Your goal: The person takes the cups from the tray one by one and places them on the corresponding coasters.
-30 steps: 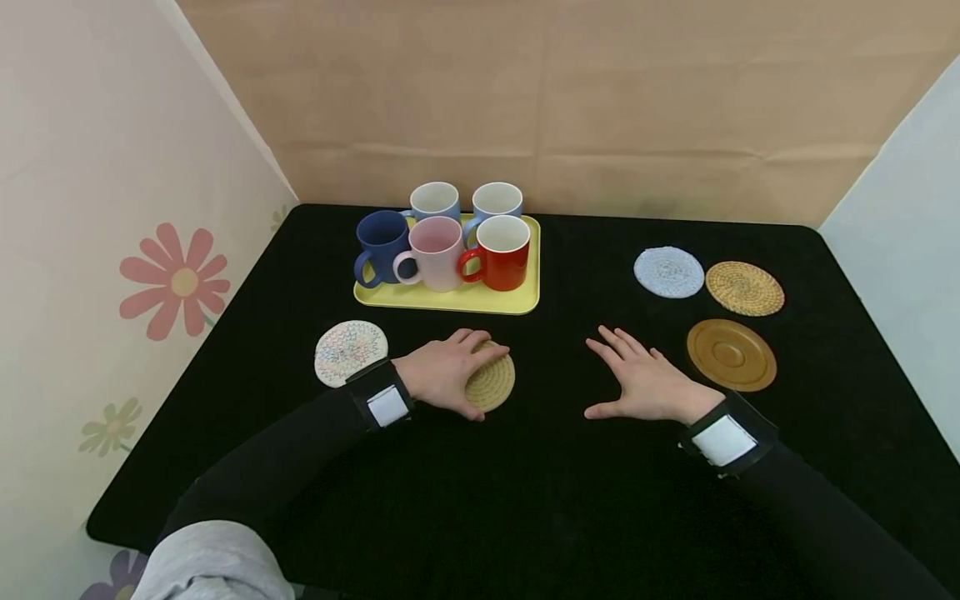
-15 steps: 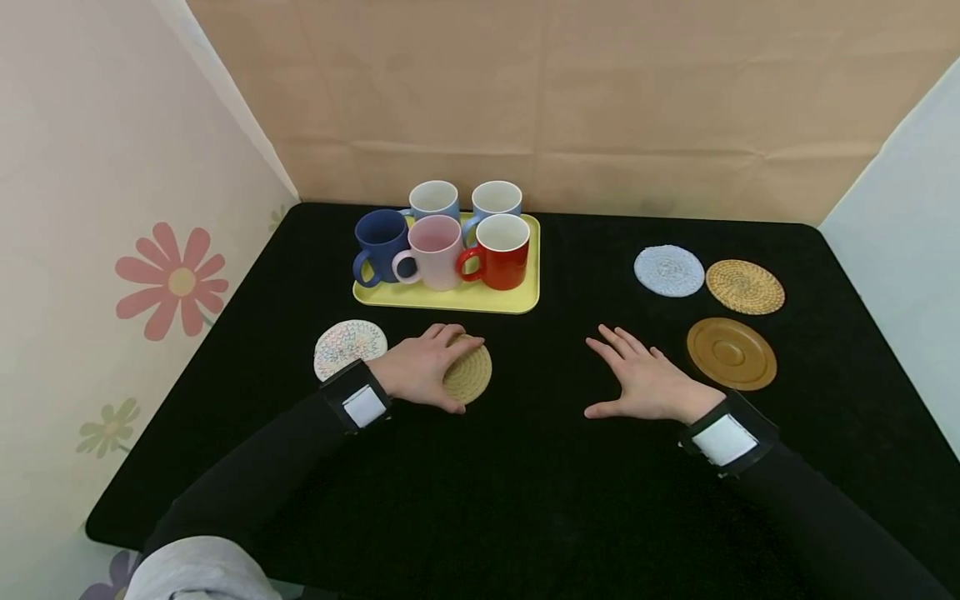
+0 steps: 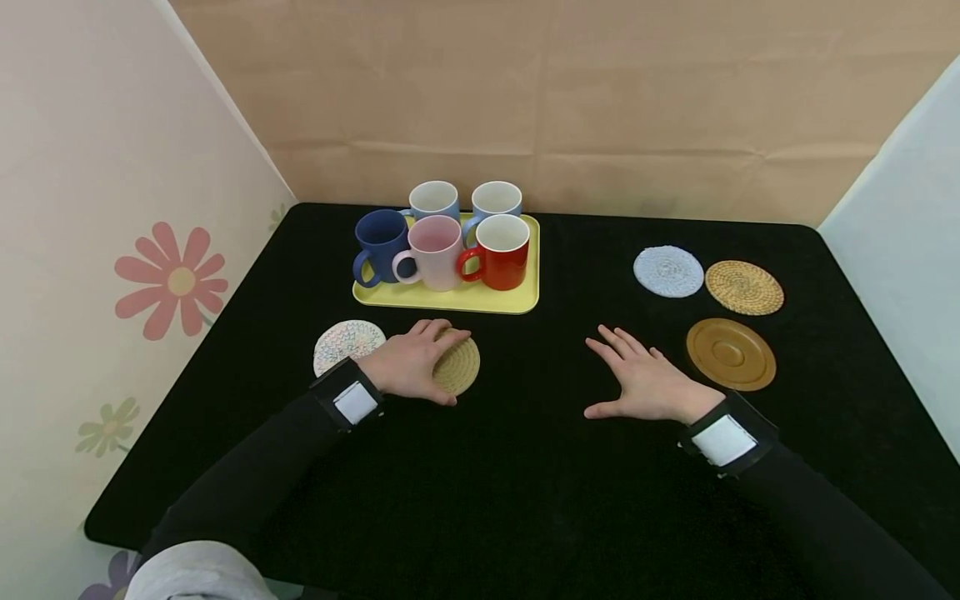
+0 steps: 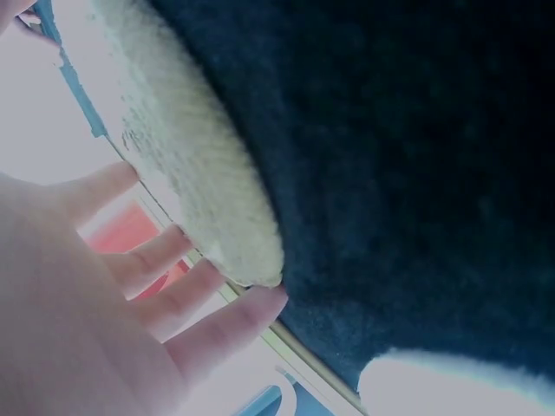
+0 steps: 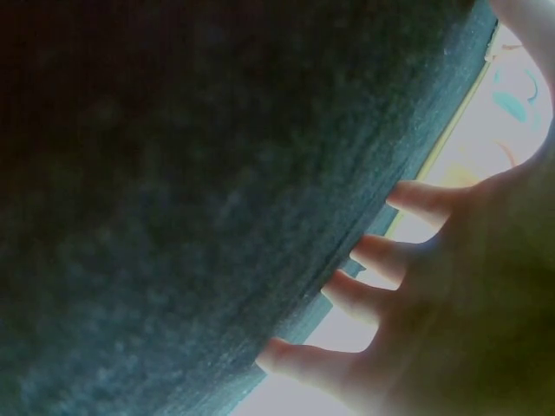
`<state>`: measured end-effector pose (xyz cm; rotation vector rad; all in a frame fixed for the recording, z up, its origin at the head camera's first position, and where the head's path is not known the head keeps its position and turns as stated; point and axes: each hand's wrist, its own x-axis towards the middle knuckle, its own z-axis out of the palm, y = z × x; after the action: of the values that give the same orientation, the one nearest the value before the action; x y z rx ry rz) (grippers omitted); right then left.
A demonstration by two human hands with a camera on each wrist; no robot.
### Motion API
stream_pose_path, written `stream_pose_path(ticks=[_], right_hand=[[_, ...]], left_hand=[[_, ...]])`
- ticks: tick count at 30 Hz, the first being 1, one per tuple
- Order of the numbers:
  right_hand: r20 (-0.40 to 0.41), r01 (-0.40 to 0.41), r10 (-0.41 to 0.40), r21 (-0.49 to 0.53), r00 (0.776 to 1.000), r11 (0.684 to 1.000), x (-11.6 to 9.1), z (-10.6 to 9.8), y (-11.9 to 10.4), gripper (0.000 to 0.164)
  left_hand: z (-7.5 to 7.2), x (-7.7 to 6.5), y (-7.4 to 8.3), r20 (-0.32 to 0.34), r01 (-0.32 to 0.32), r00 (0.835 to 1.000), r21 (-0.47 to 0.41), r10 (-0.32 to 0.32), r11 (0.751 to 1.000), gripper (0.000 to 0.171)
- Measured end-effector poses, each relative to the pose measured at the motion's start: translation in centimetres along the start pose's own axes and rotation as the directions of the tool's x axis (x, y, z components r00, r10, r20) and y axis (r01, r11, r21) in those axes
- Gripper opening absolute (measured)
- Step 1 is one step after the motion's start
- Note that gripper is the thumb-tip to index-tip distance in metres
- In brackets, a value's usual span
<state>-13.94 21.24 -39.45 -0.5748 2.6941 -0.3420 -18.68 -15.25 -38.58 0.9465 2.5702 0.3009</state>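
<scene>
My left hand [image 3: 405, 364] spans a round straw-coloured woven coaster [image 3: 460, 365], thumb at its near edge and index finger at its far edge. In the left wrist view the fingertips meet the rim of this thick coaster [image 4: 204, 156]. Left of it lies a white coaster with a coloured zigzag pattern [image 3: 347, 345], partly behind my wrist. My right hand [image 3: 645, 383] rests on the black table, fingers spread and holding nothing. A brown dish-like coaster [image 3: 731, 354] lies just right of that hand.
A yellow tray [image 3: 450, 302] at the back left carries several mugs, among them a red mug [image 3: 506, 265], a pink mug [image 3: 438, 265] and a dark blue mug [image 3: 386, 250]. At the back right lie a pale blue coaster [image 3: 669, 272] and a tan woven coaster [image 3: 744, 287].
My left hand has slid the straw-coloured coaster leftward and slightly away, closer to the white patterned coaster. The right hand stays in place.
</scene>
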Motion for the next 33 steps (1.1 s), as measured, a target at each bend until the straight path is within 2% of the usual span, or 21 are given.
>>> stream_pose_path(ticks=[13, 33], right_hand=[[-0.004, 0.009, -0.009, 0.004, 1.000, 1.000, 0.04, 0.02, -0.02, 0.106], [0.001, 0.003, -0.003, 0.002, 1.000, 1.000, 0.03, 0.05, -0.01, 0.107]], left_hand=[[0.03, 0.16, -0.23, -0.008, 0.059, 0.998, 0.016, -0.059, 0.998, 0.104], [0.22, 0.13, -0.04, -0.023, 0.088, 0.996, 0.020, -0.088, 0.996, 0.103]])
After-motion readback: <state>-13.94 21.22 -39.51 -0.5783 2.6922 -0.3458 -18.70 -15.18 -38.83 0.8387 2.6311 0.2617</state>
